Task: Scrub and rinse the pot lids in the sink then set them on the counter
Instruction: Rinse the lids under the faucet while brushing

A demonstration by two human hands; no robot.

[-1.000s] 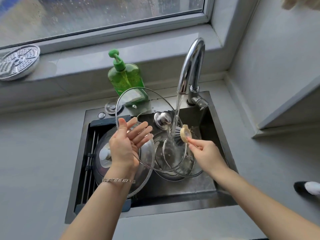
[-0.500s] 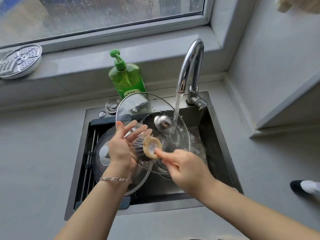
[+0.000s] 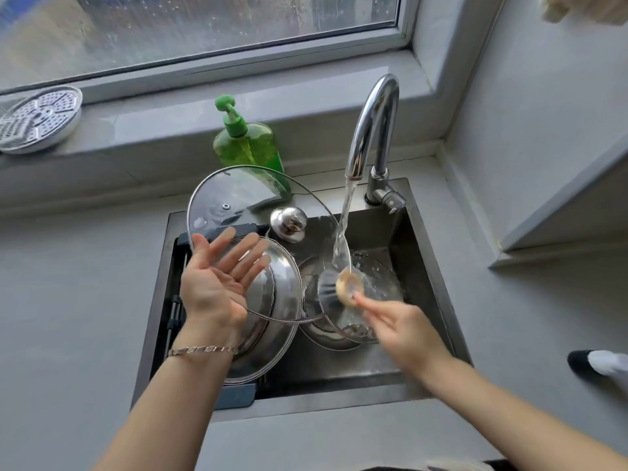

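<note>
The glass lid (image 3: 238, 198) tilts above the sink (image 3: 339, 407), resting on the left hand (image 3: 217, 280), its fingers flat and spread; the right hand (image 3: 404, 331) pinches a scrub brush (image 3: 336, 287). Wet glass looks slippery and breakable, best held by its knob (image 3: 289, 222).

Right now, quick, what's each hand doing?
Left hand: open, straight fingers propping the glass lid.
Right hand: closed, pinching the brush.

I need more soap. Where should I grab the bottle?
Grip the bottle round its neck, just under the pump, coming from above: it stands upright, and the tilted glass lid hides its lower front.
</note>
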